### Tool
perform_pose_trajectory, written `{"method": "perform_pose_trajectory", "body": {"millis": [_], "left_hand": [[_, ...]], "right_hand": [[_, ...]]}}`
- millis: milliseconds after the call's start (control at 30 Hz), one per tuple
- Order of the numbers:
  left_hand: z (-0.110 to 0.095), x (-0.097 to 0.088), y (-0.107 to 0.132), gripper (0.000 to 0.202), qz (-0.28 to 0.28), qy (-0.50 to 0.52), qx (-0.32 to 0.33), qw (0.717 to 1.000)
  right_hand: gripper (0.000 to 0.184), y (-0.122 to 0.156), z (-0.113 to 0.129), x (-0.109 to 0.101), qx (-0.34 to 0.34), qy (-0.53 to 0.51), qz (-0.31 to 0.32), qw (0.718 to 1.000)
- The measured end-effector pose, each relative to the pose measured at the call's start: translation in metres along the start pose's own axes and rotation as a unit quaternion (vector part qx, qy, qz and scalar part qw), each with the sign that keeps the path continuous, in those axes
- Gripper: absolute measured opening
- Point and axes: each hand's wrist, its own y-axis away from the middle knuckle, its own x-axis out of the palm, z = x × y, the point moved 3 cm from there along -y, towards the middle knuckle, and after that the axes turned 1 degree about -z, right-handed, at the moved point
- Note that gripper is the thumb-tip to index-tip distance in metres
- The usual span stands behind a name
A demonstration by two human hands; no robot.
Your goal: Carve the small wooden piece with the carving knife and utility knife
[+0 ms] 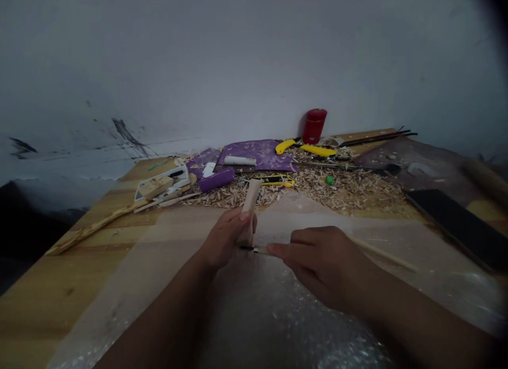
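Observation:
My left hand (226, 236) is wrapped round a pale wooden stick (250, 199) that leans away from me over a sheet of bubble wrap (254, 305). My right hand (317, 258) is closed in a pinch on a small thin tool, possibly a blade (260, 250), whose tip meets the lower end of the stick. Most of that tool is hidden by my fingers.
A heap of wood shavings (341, 186) lies beyond my hands. Around it are a yellow utility knife (317, 150), a red cylinder (314, 125), a purple tube (216, 179), purple packaging (257, 153), long wooden strips (95, 227) at left and a black slab (460, 226) at right.

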Motion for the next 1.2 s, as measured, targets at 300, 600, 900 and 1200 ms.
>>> {"method": "perform_pose_trajectory", "body": {"millis": [300,600,900,1200], "left_hand": [[0.008,0.000,-0.001,0.038,0.000,0.035,-0.009,0.999],[0.006,0.000,0.000,0.039,-0.029,0.063,-0.024,0.997],[0.008,-0.001,0.001,0.038,-0.087,0.101,-0.031,0.991],[0.012,-0.011,-0.003,0.038,-0.120,0.069,-0.015,0.990]], "right_hand": [[0.036,0.000,0.011,0.003,-0.015,0.046,-0.026,0.998],[0.031,-0.001,0.017,0.009,-0.036,0.082,-0.084,0.992],[0.028,-0.001,0.022,0.022,-0.038,0.118,-0.129,0.984],[0.030,-0.005,-0.004,0.018,0.022,-0.021,-0.101,0.994]]}}
